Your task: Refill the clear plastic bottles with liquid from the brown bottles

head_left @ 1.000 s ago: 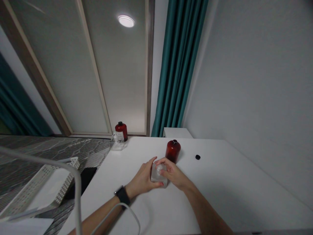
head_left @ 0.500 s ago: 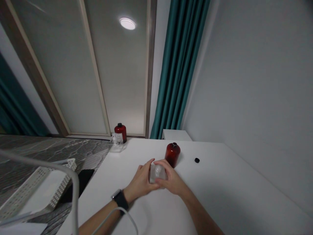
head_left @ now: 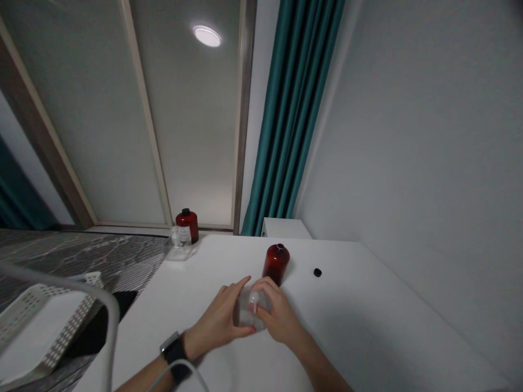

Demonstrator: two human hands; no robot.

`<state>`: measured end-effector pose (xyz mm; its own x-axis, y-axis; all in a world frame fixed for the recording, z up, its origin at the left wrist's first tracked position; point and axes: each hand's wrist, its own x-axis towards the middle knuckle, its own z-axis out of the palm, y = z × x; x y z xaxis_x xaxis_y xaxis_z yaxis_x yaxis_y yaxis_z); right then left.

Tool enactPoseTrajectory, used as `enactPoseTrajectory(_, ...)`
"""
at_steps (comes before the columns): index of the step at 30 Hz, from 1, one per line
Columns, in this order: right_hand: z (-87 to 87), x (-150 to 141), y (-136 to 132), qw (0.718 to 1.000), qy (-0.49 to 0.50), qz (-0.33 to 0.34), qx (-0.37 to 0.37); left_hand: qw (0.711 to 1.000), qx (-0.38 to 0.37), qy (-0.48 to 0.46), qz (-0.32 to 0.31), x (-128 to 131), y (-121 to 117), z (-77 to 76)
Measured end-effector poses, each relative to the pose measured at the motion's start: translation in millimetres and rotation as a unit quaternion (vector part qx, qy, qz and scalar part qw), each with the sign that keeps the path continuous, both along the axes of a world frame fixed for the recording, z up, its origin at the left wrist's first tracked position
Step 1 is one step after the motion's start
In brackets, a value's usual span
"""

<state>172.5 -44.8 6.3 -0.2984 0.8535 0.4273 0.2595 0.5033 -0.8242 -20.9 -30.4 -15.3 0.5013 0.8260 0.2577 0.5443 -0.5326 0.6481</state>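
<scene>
As I read the feed, a frosted clear bottle (head_left: 250,311) sits low at centre, clasped between the left hand (head_left: 216,318) and right hand (head_left: 278,318), fingers curled around it. A watch (head_left: 175,351) wraps the left wrist. Just behind stands a dark red bottle (head_left: 276,264); to its right, a black cap (head_left: 317,272) lies on the white table (head_left: 368,310). At upper left, a clear tray (head_left: 177,250) sits against another red bottle (head_left: 187,225).
</scene>
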Motion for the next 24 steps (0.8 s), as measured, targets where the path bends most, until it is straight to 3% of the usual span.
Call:
enactPoseTrajectory(4,6.5,17,-7,1.000,0.000,-0.020,-0.003,0.999,-0.007,-0.022,-0.034,9,-2,-1.6)
enactPoseTrajectory(7,10.1,39,-8,0.999,-0.006,-0.046,0.006,0.996,0.032,-0.058,-0.064,10,3,-1.1)
enactPoseTrajectory(12,12.4,88,4,0.994,-0.036,-0.095,0.029,0.994,0.074,-0.078,-0.008,16,31,13.4)
enactPoseTrajectory(18,12.3,143,43,0.980,-0.044,-0.179,0.078,0.988,0.104,-0.112,0.010,45,73,37.2)
enactPoseTrajectory(24,10.3,183,103,0.965,-0.044,-0.246,0.085,0.991,0.065,-0.112,-0.023,75,96,34.8)
